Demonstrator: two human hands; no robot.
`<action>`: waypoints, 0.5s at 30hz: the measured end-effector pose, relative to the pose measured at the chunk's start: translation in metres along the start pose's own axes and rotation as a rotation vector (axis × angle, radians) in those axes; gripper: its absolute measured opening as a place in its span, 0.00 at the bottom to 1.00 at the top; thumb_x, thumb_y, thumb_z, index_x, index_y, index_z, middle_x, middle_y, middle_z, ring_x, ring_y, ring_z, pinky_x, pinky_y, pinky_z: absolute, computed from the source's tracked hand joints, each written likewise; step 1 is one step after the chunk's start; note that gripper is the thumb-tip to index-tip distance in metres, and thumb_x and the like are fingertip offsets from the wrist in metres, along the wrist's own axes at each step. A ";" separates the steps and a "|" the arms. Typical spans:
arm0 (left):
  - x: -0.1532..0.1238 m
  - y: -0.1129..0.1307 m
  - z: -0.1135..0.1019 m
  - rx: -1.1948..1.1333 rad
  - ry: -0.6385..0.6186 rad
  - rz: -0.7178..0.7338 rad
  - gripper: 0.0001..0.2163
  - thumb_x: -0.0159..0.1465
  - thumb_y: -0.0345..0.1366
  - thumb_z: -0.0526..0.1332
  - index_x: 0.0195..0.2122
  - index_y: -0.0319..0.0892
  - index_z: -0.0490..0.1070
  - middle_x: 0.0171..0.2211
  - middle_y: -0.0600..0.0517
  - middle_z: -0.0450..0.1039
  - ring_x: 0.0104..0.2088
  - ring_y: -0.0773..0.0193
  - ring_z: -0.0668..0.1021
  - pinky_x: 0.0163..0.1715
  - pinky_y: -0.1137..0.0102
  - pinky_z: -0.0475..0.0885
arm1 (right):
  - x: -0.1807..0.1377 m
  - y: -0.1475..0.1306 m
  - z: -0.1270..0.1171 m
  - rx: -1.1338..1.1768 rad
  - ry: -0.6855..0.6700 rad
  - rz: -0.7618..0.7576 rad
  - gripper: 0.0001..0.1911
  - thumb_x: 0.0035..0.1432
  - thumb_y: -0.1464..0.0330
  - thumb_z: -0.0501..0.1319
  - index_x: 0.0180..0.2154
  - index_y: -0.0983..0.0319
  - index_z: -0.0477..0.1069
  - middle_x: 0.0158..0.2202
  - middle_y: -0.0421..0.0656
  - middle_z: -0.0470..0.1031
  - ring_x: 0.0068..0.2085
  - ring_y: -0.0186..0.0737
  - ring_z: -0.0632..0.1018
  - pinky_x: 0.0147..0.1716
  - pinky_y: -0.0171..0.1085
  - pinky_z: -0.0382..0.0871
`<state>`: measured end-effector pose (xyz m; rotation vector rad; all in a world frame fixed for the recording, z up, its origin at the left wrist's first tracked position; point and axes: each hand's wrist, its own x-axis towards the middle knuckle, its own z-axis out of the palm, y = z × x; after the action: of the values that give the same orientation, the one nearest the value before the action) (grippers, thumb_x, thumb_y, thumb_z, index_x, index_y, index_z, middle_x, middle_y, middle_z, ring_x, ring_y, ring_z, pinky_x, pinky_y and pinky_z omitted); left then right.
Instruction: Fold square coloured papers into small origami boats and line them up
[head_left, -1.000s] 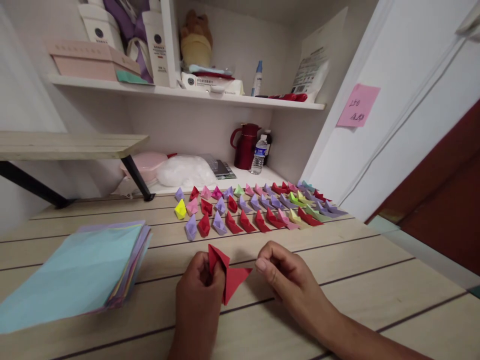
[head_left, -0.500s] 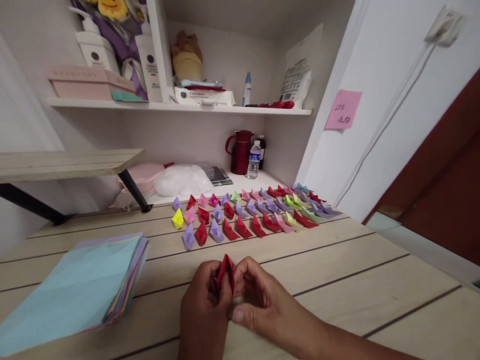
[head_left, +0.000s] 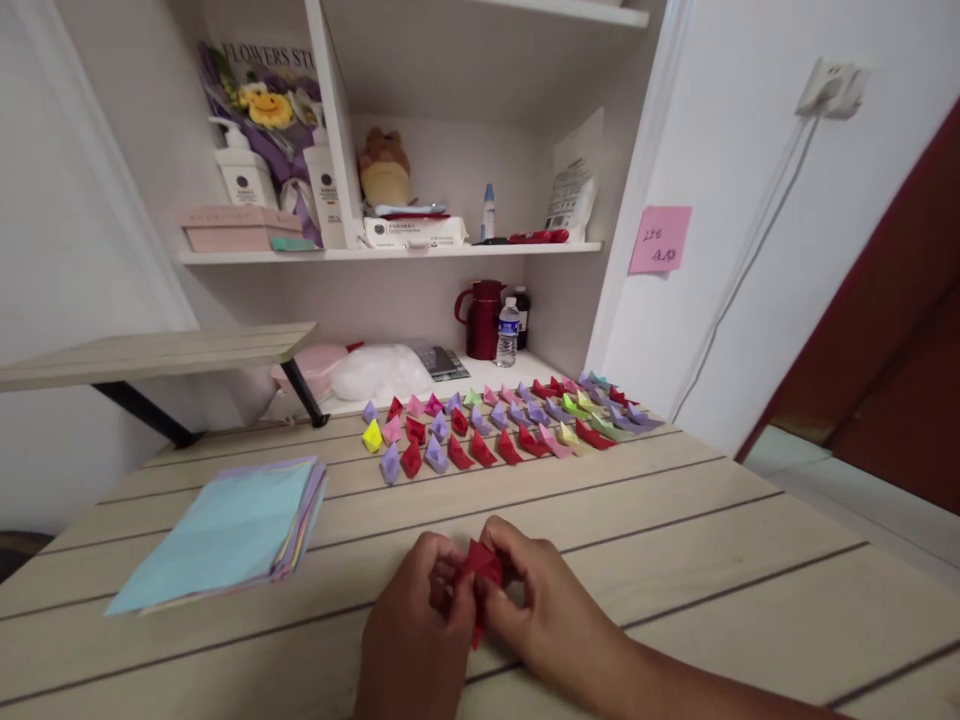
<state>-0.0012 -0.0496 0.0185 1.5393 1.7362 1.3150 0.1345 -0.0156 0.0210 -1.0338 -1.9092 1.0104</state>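
Observation:
Between my two hands, low over the front of the slatted wooden table (head_left: 660, 560), is a piece of folded red paper (head_left: 484, 562). My left hand (head_left: 420, 610) pinches its left side, thumb on the near face. On the other side, my right hand (head_left: 536, 600) grips the paper with thumb and bent fingers. A red tip pokes out below the thumbs; the fingers hide much of the rest. Beyond my hands stand rows of small folded paper boats, among them a purple boat (head_left: 390, 464), a yellow boat (head_left: 373, 436) and a red boat (head_left: 410, 459).
A stack of coloured paper (head_left: 217, 530), light blue on top, lies to the left. Behind it a raised wooden shelf (head_left: 172, 350) stands on black legs. At the back are a dark red jug (head_left: 482, 320), a water bottle (head_left: 508, 332) and a white plastic bag (head_left: 382, 372).
My right thumb and fingers have closed on the red paper, which was mainly in my left hand. The paper now looks wider and turned. The camera view has shifted, showing more of the upper shelves.

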 end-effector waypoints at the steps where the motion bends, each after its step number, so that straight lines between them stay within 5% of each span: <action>1: -0.012 -0.003 -0.001 0.035 -0.025 -0.010 0.04 0.57 0.33 0.58 0.25 0.48 0.68 0.21 0.57 0.74 0.22 0.63 0.75 0.26 0.70 0.64 | -0.011 -0.002 -0.001 -0.065 -0.035 0.000 0.07 0.51 0.74 0.56 0.27 0.58 0.58 0.23 0.35 0.65 0.25 0.35 0.67 0.25 0.32 0.55; 8: -0.078 -0.038 -0.005 0.590 0.065 0.310 0.03 0.57 0.33 0.60 0.26 0.46 0.71 0.27 0.52 0.77 0.32 0.53 0.78 0.40 0.59 0.61 | -0.072 0.007 0.001 -0.557 -0.055 -0.110 0.08 0.46 0.75 0.58 0.28 0.58 0.60 0.26 0.39 0.71 0.28 0.40 0.69 0.30 0.36 0.54; 15: -0.081 -0.044 0.007 0.708 0.249 0.500 0.12 0.67 0.41 0.53 0.48 0.42 0.65 0.40 0.44 0.78 0.40 0.53 0.79 0.45 0.57 0.65 | -0.080 0.012 0.003 -0.484 0.022 -0.060 0.08 0.50 0.77 0.55 0.29 0.58 0.60 0.26 0.37 0.71 0.29 0.39 0.69 0.31 0.35 0.56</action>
<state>0.0048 -0.1191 -0.0425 2.4100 2.2169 1.2015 0.1686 -0.0831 -0.0090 -1.2344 -2.2081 0.5059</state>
